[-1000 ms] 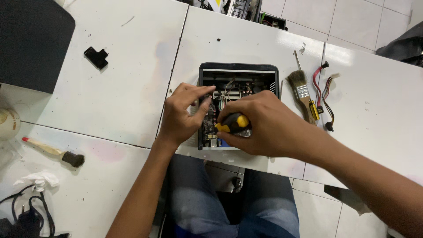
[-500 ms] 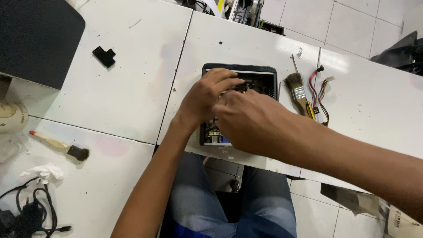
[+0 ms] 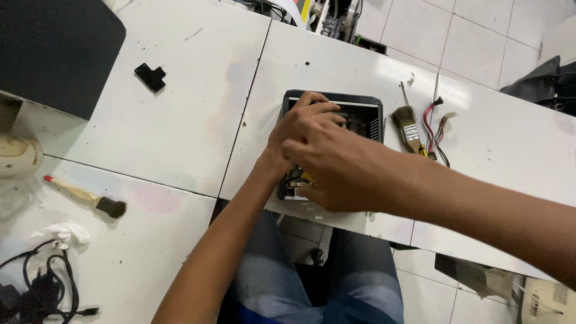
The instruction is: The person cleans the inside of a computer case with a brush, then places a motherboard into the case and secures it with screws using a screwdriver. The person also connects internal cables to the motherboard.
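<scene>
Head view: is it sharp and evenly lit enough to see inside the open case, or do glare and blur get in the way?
Head view: light is bright and even, with mild sheen on the white table; right hand and left hand are slightly soft and cover most of the open case, whose inside is dark; the brush beside it is sharp.

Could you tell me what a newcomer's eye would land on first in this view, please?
First, the two hands crossed over the open black computer case at the middle of the white table: the left hand reaches inside, and the right hand lies over it, with something yellow showing beneath. Just right of the case lie a paintbrush and a bundle of red and black cables. Another brush rests far left.
</scene>
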